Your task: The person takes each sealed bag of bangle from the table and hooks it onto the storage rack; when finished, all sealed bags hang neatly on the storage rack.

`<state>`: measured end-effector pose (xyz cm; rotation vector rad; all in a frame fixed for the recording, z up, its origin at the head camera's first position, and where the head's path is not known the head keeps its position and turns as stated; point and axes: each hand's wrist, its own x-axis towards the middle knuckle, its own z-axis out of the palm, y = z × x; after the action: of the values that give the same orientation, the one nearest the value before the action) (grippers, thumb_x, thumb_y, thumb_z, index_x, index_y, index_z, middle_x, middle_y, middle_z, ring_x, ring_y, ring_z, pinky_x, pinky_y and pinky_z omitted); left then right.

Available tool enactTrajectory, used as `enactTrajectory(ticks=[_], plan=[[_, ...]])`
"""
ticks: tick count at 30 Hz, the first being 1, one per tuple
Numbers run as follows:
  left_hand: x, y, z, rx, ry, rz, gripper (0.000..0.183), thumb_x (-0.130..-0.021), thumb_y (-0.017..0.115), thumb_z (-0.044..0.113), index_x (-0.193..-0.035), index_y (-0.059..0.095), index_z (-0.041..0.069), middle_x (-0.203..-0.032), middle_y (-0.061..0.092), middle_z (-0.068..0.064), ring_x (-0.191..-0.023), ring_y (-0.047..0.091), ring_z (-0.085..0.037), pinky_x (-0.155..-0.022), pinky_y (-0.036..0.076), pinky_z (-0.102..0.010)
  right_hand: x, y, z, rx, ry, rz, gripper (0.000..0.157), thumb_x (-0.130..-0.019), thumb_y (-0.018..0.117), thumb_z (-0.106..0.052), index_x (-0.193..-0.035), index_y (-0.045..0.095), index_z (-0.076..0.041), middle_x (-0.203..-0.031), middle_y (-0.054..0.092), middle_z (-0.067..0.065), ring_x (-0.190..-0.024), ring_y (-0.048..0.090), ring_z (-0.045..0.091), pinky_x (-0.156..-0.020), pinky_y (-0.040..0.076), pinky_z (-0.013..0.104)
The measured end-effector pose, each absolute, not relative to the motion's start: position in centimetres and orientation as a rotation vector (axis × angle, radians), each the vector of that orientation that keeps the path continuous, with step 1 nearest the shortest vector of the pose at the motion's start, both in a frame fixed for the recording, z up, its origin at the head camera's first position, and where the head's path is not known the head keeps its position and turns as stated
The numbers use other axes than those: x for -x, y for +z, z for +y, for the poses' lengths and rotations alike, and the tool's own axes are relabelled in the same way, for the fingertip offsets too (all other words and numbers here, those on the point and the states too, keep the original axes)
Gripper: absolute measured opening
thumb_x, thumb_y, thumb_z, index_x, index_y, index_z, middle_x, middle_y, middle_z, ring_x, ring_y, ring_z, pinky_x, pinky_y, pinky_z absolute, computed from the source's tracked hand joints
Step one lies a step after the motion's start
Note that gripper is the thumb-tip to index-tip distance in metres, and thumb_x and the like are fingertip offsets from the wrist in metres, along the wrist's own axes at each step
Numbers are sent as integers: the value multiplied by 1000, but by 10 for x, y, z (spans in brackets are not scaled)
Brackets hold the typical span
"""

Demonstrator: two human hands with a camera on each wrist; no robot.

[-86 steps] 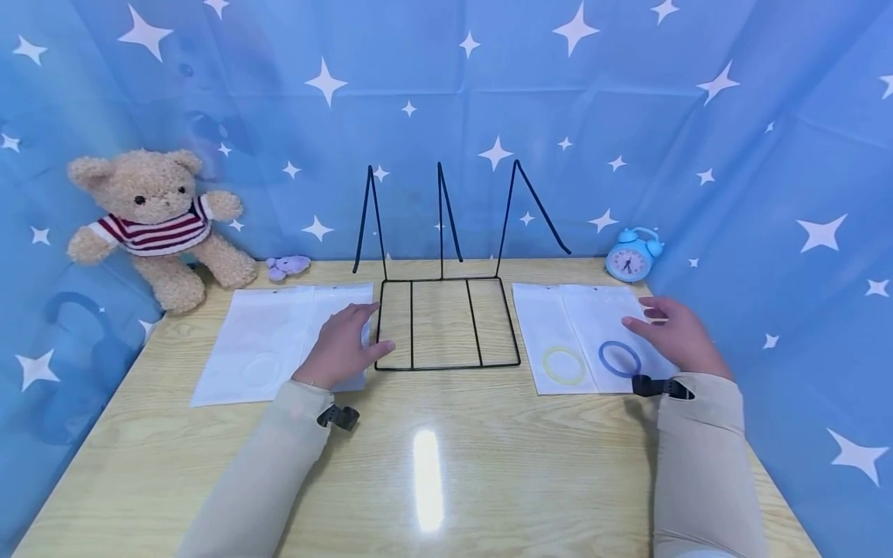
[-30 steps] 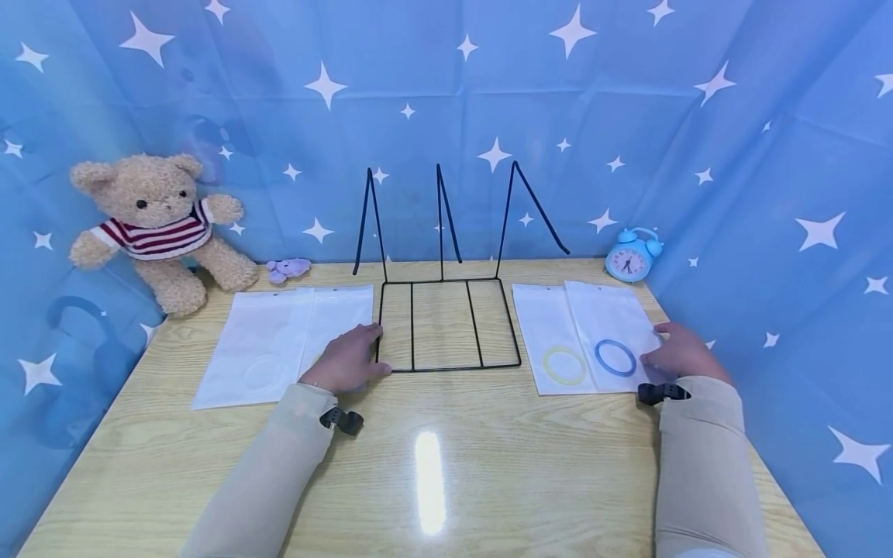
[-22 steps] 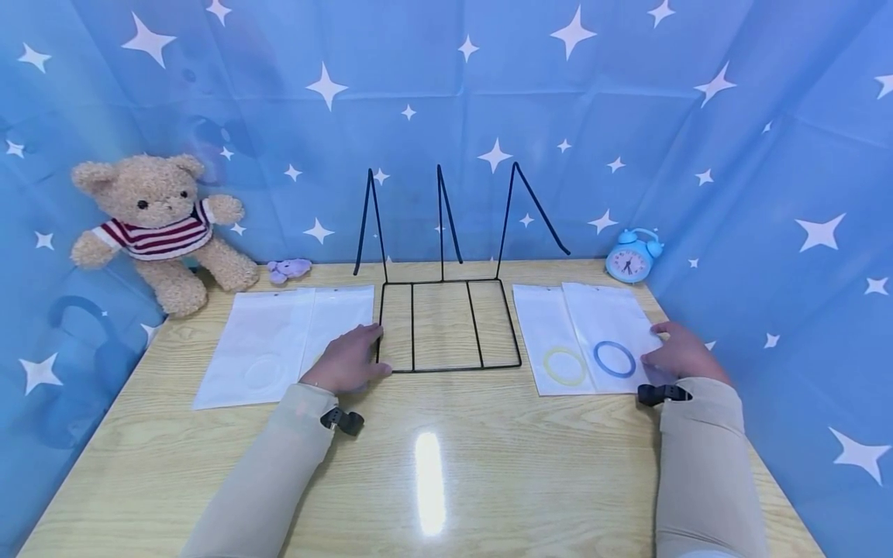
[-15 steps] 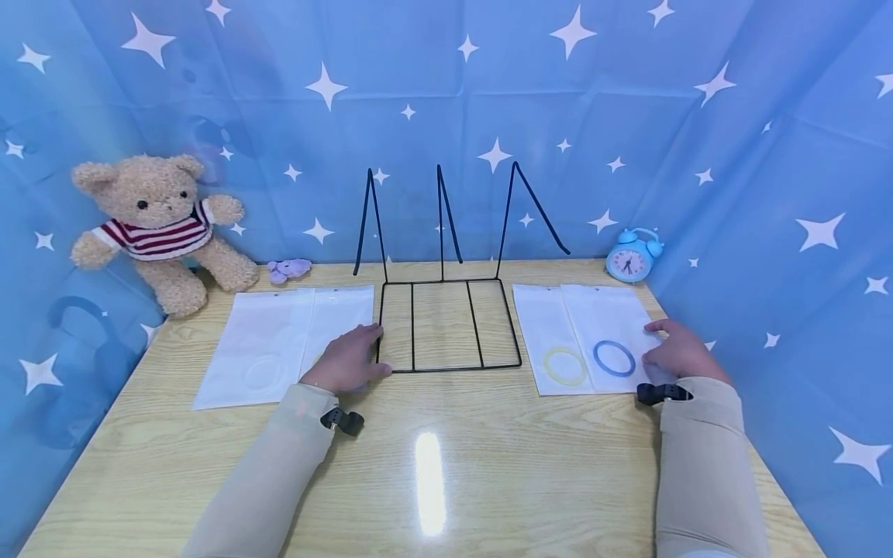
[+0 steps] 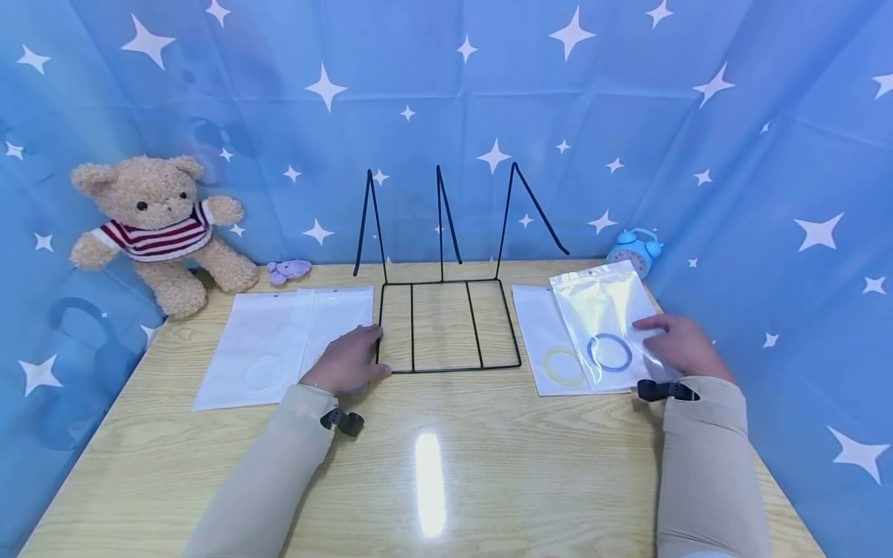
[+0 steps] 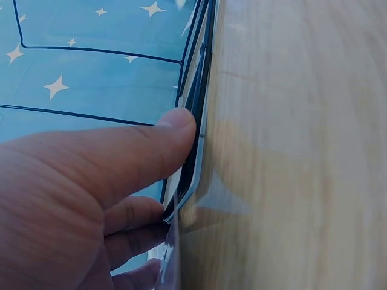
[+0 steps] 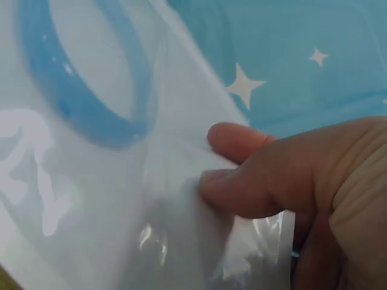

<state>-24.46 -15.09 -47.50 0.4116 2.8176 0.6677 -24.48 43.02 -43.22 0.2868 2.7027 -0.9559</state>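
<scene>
My left hand (image 5: 342,360) holds the near left corner of a black wire rack (image 5: 412,325). In the left wrist view the thumb (image 6: 178,121) lies over its dark wire, with the other fingers curled below. On the right, my right hand (image 5: 687,347) pinches the right edge of a clear-fronted zip bag (image 5: 600,298) between thumb (image 7: 242,184) and forefinger. A blue ring (image 7: 66,109) shows through this bag, which is partly raised and tilted. Under its left side lies another white bag (image 5: 536,325) with a yellow ring (image 5: 546,366).
Two more white bags (image 5: 258,329) lie left of the rack, one showing a pale ring. Three bent arms rise from the rack's back. A teddy bear (image 5: 156,205), a small purple toy (image 5: 288,270) and a blue alarm clock (image 5: 636,246) stand along the starry curtain.
The right hand has come down to the blue-ring bag and pinched it; the bag's far end has lifted, now covering part of the clock. My left hand has settled on the rack's corner.
</scene>
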Motion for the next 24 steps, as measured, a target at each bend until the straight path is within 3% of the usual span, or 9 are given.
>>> enactTrajectory(ticks=[5, 7, 10, 14, 17, 19, 22, 24], plan=[[244, -475, -151, -406, 669, 2819, 85, -96, 78, 36, -162, 38, 0, -170, 35, -19, -158, 29, -41, -129, 27, -55, 247, -428, 426, -171, -926, 2833, 49, -99, 48, -12, -146, 60, -8, -105, 49, 22, -81, 51, 33, -65, 42, 37], [244, -475, -150, -408, 665, 2818, 85, -96, 78, 36, -162, 37, 0, -170, 35, -18, -158, 29, -42, -129, 27, -55, 246, -425, 423, -160, -934, 2860, 47, -101, 49, -13, -146, 62, -10, -102, 49, 22, -78, 51, 32, -65, 41, 37], [245, -475, -150, -412, 658, 2820, 85, -96, 78, 36, -162, 38, 0, -170, 35, -18, -158, 29, -42, -129, 28, -55, 244, -419, 417, -164, -985, 2868, 46, -104, 50, -16, -149, 61, -12, -115, 53, 24, -67, 47, 30, -62, 42, 38], [245, -475, -150, -411, 650, 2825, 84, -96, 78, 36, -162, 38, 0, -169, 35, -18, -158, 29, -42, -129, 28, -55, 239, -412, 410, -156, -1047, 2900, 42, -108, 52, -20, -148, 62, -13, -114, 54, 22, -66, 45, 26, -62, 41, 37], [245, -475, -150, -407, 649, 2827, 84, -96, 78, 36, -162, 39, 0, -169, 35, -18, -158, 29, -41, -129, 27, -55, 236, -407, 406, -144, -1102, 2919, 40, -108, 54, -22, -145, 65, -13, -109, 54, 20, -80, 49, 28, -68, 40, 35], [244, -475, -150, -406, 651, 2828, 84, -96, 78, 36, -161, 39, 0, -169, 36, -18, -158, 29, -41, -129, 27, -55, 235, -404, 404, -123, -1147, 2914, 39, -108, 56, -22, -145, 65, -11, -127, 57, 23, -100, 51, 30, -78, 39, 34], [244, -474, -150, -407, 650, 2826, 84, -97, 78, 36, -161, 39, 0, -169, 36, -18, -158, 29, -41, -129, 27, -55, 233, -400, 402, -100, -1204, 2890, 39, -108, 58, -23, -144, 65, -9, -156, 48, 21, -126, 43, 32, -89, 36, 34], [244, -474, -150, -406, 650, 2824, 84, -97, 77, 36, -161, 39, 0, -169, 35, -18, -158, 29, -41, -129, 27, -55, 232, -398, 402, -95, -1227, 2887, 39, -108, 59, -24, -143, 66, -9, -161, 44, 22, -132, 41, 32, -92, 36, 32]])
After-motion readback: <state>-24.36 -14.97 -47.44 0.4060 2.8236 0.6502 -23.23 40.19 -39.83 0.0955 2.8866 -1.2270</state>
